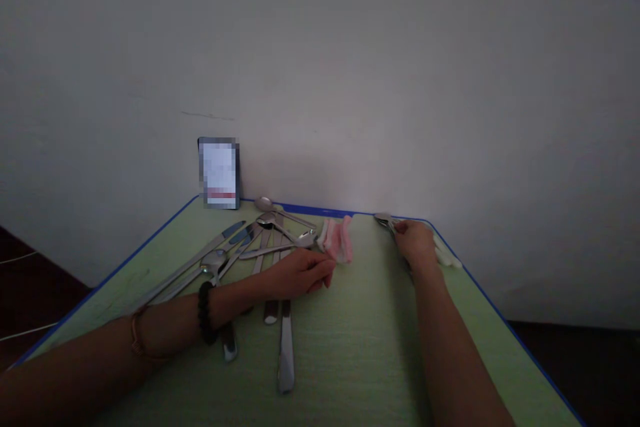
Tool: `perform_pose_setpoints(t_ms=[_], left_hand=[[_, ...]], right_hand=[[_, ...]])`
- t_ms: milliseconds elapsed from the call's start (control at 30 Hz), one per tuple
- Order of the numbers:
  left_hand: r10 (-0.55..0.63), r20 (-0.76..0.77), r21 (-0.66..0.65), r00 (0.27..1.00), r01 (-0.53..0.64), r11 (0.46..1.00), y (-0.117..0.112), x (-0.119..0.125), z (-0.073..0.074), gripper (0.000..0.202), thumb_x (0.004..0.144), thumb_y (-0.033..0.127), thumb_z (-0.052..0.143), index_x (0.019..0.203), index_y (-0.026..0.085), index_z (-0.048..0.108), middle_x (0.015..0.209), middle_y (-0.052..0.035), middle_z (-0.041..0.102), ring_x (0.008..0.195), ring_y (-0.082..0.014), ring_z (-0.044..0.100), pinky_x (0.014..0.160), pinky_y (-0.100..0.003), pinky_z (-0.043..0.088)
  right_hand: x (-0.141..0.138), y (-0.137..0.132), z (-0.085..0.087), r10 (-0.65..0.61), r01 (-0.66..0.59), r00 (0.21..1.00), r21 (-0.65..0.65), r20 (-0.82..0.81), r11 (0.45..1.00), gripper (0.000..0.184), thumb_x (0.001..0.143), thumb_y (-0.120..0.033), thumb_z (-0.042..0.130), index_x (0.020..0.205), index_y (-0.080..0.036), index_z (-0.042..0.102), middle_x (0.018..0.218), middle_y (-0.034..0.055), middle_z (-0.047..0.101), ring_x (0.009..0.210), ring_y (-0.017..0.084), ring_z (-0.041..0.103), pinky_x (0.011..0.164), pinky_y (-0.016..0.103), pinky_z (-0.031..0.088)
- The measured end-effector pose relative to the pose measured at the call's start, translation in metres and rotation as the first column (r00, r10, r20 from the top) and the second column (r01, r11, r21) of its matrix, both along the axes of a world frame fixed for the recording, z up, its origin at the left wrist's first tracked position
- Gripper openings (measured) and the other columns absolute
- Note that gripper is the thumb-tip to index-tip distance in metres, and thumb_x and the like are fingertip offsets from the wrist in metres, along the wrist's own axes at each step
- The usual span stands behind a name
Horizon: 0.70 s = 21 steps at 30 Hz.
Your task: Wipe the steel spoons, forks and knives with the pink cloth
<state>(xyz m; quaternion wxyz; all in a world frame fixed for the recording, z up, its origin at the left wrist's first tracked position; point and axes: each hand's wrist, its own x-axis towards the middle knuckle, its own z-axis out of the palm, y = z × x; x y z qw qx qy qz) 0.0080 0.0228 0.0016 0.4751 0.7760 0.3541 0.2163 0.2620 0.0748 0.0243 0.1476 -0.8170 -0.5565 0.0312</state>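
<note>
My left hand [299, 272] lies on a green table [360, 347], its fingers drawn together beside a small pink and white folded cloth [338, 239]. I cannot see what, if anything, is in them. It rests over a loose heap of metal cutlery [250, 247]: spoons, knives and long handles. My right hand [415, 241] is curled at the table's far right edge around the handles of some forks [386, 219], whose tines stick out toward the wall. A white strip [447, 255] shows just right of that hand.
A small dark-framed card [219, 173] stands against the pale wall at the table's far left corner. The table has a blue rim [480, 290]. One long knife handle [286, 353] points toward me near the middle. Dark floor shows on both sides.
</note>
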Motion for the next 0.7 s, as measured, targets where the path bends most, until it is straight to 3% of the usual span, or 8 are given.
perform_pose_setpoints(t_ms=[200, 700], left_hand=[[-0.010, -0.006, 0.003, 1.000, 0.010, 1.000, 0.0018, -0.0005, -0.0011, 0.041, 0.094, 0.040, 0.034, 0.068, 0.017, 0.054, 0.054, 0.0054, 0.044, 0.047, -0.0089, 0.037, 0.048, -0.020, 0.030], [-0.023, -0.007, 0.018, 1.000, 0.023, 1.000, 0.0005, -0.0008, -0.0001, 0.041, 0.093, 0.043, 0.035, 0.068, 0.018, 0.054, 0.053, 0.0052, 0.044, 0.047, -0.0096, 0.039, 0.050, -0.021, 0.032]], right_hand=[[0.0028, 0.0012, 0.0022, -0.030, 0.030, 0.999, 0.024, -0.029, 0.999, 0.036, 0.078, -0.012, 0.053, 0.107, -0.018, 0.073, 0.103, 0.0140, 0.075, 0.098, 0.027, 0.070, 0.077, 0.031, 0.051], [0.0078, 0.0016, 0.0045, 0.010, -0.010, 1.000, 0.014, -0.010, 1.000, 0.034, 0.076, -0.010, 0.054, 0.102, -0.018, 0.075, 0.097, 0.0119, 0.076, 0.092, 0.023, 0.071, 0.075, 0.028, 0.049]])
